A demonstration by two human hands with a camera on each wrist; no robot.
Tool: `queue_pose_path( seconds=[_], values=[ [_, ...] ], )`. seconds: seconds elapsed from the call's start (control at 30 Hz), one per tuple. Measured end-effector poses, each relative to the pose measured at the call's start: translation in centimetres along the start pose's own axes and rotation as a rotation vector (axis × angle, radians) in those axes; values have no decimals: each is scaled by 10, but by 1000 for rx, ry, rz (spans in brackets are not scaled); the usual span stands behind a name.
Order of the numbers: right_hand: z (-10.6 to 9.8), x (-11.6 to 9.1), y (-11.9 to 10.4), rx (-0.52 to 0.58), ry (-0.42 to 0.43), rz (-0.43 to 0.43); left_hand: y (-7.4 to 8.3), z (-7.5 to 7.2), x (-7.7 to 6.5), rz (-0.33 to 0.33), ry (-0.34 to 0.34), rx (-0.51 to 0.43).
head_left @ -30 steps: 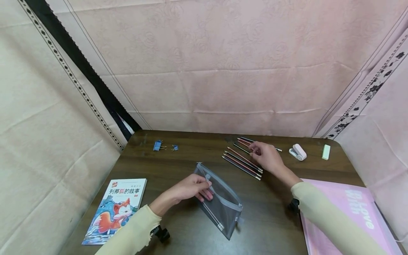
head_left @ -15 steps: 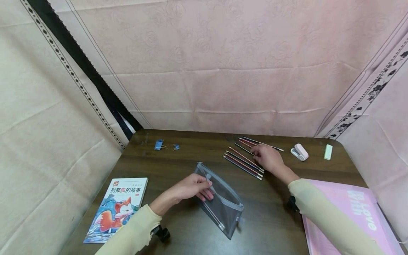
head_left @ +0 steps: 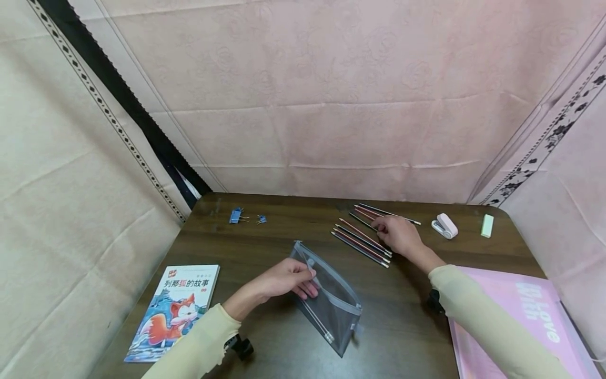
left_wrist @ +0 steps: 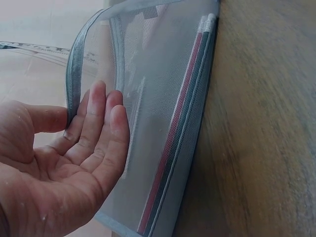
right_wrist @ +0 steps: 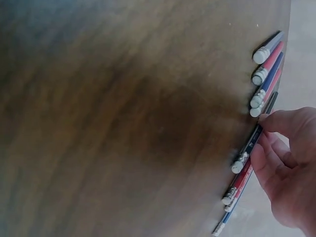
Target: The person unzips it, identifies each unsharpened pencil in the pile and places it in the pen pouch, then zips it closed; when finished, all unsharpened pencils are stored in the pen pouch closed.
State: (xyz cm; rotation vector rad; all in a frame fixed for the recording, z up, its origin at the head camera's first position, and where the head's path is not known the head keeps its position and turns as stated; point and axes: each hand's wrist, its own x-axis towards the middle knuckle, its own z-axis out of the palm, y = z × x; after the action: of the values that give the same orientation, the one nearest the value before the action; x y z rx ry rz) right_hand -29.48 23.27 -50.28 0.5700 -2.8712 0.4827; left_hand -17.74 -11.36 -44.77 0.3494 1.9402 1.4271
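My left hand (head_left: 290, 279) pinches the zipped edge of a grey see-through mesh pouch (head_left: 347, 322) between thumb and fingers, its mouth gaping. Through the mesh in the left wrist view, a red and a dark pencil (left_wrist: 180, 111) lie along the pouch's lower side, white eraser ends up. At the back of the desk, my right hand (head_left: 400, 235) pinches a dark pencil (right_wrist: 250, 147) with thumb and fingertips. That pencil lies among several others on the wood; one group of pencils (head_left: 361, 245) is nearer me, while a few pencils (head_left: 395, 215) lie behind the hand.
Two blue binder clips, a larger clip (head_left: 235, 216) and a smaller clip (head_left: 262, 219), lie at the back left. A fox storybook (head_left: 175, 316) is at left. Right of the pencils are a white-and-pink stapler (head_left: 445, 226), a pale green eraser (head_left: 487, 226) and a pink folder (head_left: 502, 300).
My right hand has lowered slightly and its fingertips have come together on the dark pencil. My left hand and the pouch have stayed in place.
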Motion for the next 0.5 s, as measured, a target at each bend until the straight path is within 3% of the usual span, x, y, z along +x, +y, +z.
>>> queue_pose_path(
  seconds=[0.2,0.5],
  values=[
    [-3,0,-5,26,15,-13,2,-1,1,3,-2,15],
    [-27,-12,-32,170,93,-87,4,-1,4,-6,-5,27]
  ],
)
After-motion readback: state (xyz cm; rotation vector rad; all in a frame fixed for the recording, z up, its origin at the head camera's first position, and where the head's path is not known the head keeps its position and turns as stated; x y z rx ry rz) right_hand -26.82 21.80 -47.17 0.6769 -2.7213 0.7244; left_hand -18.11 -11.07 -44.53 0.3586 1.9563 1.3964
